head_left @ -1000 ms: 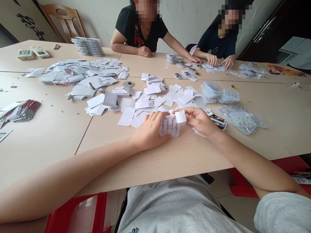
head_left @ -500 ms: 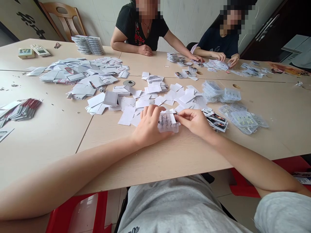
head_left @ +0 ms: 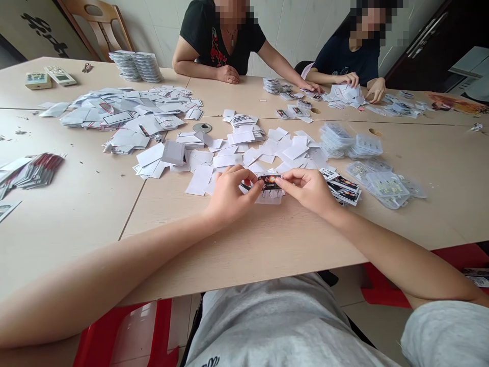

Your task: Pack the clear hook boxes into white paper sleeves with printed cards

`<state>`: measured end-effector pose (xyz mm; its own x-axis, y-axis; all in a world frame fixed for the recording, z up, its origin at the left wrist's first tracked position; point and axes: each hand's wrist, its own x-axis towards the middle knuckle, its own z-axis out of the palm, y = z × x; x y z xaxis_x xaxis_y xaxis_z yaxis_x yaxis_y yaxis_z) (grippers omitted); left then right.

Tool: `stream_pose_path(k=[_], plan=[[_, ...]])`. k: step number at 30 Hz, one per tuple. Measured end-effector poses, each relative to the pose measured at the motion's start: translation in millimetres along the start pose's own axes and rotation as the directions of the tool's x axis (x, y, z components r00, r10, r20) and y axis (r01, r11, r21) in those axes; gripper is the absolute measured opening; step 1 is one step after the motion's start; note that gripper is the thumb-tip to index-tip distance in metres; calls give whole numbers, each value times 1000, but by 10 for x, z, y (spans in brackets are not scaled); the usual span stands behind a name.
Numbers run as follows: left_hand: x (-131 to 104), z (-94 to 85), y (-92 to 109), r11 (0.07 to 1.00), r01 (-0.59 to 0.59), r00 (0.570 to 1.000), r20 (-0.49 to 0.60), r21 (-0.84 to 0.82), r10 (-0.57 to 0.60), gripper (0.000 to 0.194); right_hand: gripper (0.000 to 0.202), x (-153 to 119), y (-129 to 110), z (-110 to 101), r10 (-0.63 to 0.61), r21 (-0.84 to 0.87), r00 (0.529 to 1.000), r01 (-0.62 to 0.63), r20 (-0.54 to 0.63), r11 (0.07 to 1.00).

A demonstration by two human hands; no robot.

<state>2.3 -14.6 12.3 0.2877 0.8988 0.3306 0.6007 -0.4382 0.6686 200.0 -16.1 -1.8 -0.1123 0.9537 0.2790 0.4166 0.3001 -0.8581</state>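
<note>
A small black printed label with a bright orange burst lies across the top of a clear plastic box. Dark hook-like pieces show faintly through the box. My left hand pinches the label's left end between thumb and forefinger, its other fingers curled behind. At the right end, the thumb and fingertips of my right hand close on the same label. Whether either hand also bears on the box is hidden. Beside my right hand lies a pile of printed black-and-white labels.
Loose white paper slips spread just beyond my hands. Clear boxes are stacked at right. A larger heap of white cards, a tape roll and stacked packs lie farther left. Two people sit across the table, handling small packs and papers.
The label, earlier showing a white strip folded over the box, now shows its black printed face. My left hand has shifted from gripping the box's side to pinching the label.
</note>
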Motion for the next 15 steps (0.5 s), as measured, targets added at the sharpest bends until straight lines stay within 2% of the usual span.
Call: stream_pose_path(k=[8,15], plan=[[43,27,-51,994,92,995,-21,-59,-93,20,29,-7,50,-2,-6,-22,1000,6,5,1000],[33,40,19,979,130,991,41,-157,-125,24,33,-27,28,21,-41,-59,999,40,-18,997]])
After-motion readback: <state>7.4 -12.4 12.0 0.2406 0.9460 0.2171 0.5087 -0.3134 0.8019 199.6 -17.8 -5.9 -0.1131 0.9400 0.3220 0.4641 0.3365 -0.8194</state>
